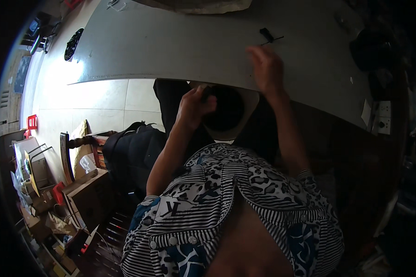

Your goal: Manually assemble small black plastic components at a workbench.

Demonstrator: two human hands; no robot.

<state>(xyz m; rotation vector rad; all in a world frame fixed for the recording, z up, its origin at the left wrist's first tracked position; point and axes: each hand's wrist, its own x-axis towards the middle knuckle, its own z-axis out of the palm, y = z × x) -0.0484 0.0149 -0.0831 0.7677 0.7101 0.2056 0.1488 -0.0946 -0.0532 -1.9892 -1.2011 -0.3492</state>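
Note:
In front of my body my left hand (195, 107) is closed, its fingers curled just off the near edge of the grey table (171, 51). Something dark seems to be in its grip, but it blends with the dark round shape (226, 108) behind, so I cannot make it out. My right hand (267, 68) is over the tabletop, somewhat blurred, with loosely bent fingers apart and nothing visible in them. Just beyond its fingertips lies a small black part (266, 34) with a thin dark rod (275, 39) beside it.
A pale sheet-like object (198, 5) lies at the table's far edge. To the left stand a wooden chair (65, 154) with a black bag (136, 147), and cardboard boxes (90, 196). Wall sockets (384, 116) and a dark round object (367, 51) are at the right.

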